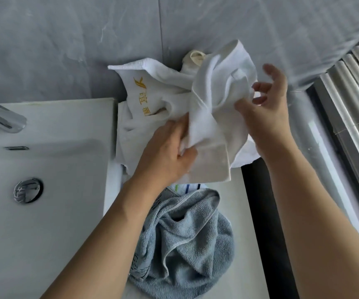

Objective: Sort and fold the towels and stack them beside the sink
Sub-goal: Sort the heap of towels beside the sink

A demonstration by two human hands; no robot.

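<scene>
A crumpled white towel (215, 100) was held just right of the sink (45, 160), above a white pile and a grey towel (185, 238) on the table (247, 234). The left hand (170, 152) pinched its lower edge, while the right hand (264, 108) gripped a bunched fold, upper fingers (271, 70) spread. To fold well, the person probably needed to find two corners and shake it flat.
</scene>
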